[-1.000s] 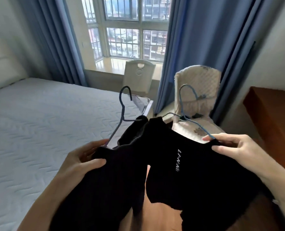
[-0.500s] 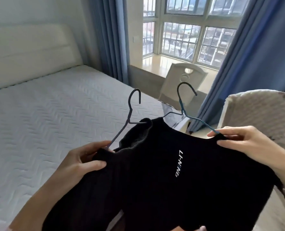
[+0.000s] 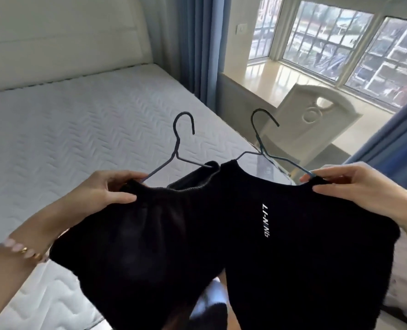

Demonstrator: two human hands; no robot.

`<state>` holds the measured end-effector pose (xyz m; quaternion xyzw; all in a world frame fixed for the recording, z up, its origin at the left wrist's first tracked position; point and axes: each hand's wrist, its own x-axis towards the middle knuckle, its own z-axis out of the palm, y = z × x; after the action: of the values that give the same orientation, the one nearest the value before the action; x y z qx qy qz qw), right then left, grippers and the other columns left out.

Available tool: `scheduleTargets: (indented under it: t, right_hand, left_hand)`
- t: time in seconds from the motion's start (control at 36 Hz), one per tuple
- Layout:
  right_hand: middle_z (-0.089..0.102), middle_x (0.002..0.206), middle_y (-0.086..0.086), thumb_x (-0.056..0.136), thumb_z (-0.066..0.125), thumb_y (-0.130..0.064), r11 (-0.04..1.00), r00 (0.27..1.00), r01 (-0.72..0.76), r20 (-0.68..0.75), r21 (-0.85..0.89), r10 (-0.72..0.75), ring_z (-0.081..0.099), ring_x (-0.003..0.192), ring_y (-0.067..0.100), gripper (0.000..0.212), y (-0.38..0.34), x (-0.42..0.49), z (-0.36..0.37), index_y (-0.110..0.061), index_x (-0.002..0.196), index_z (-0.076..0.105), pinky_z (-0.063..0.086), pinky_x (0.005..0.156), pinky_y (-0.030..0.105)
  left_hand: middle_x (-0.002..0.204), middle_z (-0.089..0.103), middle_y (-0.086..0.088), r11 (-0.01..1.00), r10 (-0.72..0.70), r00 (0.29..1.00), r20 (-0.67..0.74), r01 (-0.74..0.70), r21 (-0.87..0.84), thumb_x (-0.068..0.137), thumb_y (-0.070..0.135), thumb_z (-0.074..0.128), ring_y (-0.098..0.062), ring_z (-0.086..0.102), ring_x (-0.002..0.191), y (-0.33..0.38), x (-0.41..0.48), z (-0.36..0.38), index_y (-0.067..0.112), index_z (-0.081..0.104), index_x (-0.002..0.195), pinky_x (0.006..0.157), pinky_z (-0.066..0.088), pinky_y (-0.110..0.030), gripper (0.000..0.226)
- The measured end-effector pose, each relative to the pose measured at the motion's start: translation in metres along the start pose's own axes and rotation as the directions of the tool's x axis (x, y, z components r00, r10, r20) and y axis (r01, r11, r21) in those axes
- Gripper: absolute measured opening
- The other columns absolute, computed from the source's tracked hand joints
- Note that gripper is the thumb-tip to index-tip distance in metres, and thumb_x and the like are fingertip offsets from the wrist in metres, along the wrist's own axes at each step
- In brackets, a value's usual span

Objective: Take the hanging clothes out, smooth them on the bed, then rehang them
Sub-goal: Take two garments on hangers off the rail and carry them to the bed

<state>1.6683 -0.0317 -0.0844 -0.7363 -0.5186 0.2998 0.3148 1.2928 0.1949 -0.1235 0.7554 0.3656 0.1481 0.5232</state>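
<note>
Black garments, two on wire hangers (image 3: pixel 176 148), are hanging over the bed's (image 3: pixel 78 129) near edge. My left hand (image 3: pixel 107 190) is pinching the plain garment (image 3: pixel 150 234) at its shoulder, and my right hand (image 3: pixel 347 186) is pinching the lettered garment (image 3: pixel 305 253). I am aiming to lay both flat, hooks apart to avoid tangling. A white chair (image 3: pixel 316 120) is standing beyond.

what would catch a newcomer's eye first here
Two dark clothes held up in the foreground: the left hand pinches a plain black garment on the left hanger, the right hand a black top with white lettering on the right hanger. Behind lies the white quilted bed at left, with a bright window at upper right.
</note>
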Motion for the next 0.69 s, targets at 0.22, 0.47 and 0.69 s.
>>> scheduleTargets:
  t: [0.22, 0.47, 0.69]
  right_hand:
    - [0.074, 0.083, -0.013, 0.082, 0.07, -0.018, 0.971, 0.983, -0.032, 0.166, -0.235, 0.072, 0.067, 0.077, 0.006, 0.028, 0.04, 0.18, -0.021, -0.046, 0.085, 0.072, 0.047, 0.071, 0.014]
    - [0.07, 0.088, -0.007, 0.087, 0.064, -0.026, 0.892, 0.993, -0.02, 0.094, -0.451, 0.07, 0.064, 0.088, 0.017, 0.032, 0.071, 0.367, -0.006, -0.053, 0.073, 0.054, 0.046, 0.087, 0.035]
    - [0.069, 0.094, -0.011, 0.087, 0.058, -0.039, 0.858, 0.99, -0.001, 0.118, -0.513, 0.072, 0.062, 0.092, 0.02, 0.023, 0.091, 0.454, 0.023, -0.054, 0.069, 0.057, 0.048, 0.089, 0.039]
  left_hand:
    - [0.096, 0.069, 0.023, 0.981, -0.06, 0.996, -0.068, 0.071, 0.178, 0.078, -0.016, 0.059, 0.011, 0.062, 0.091, -0.072, 0.131, -0.039, 0.061, 0.064, 0.085, 0.079, 0.041, 0.003, 0.077]
    - [0.084, 0.071, 0.022, 0.957, -0.243, 0.938, -0.246, 0.273, 0.099, 0.076, -0.002, 0.072, 0.02, 0.059, 0.079, -0.14, 0.223, -0.08, 0.062, 0.065, 0.073, 0.077, 0.037, 0.008, 0.064]
    - [0.077, 0.068, 0.032, 0.891, -0.371, 0.844, -0.387, 0.442, 0.109, 0.079, 0.012, 0.072, -0.002, 0.061, 0.096, -0.188, 0.245, -0.074, 0.063, 0.064, 0.068, 0.089, 0.04, -0.009, 0.053]
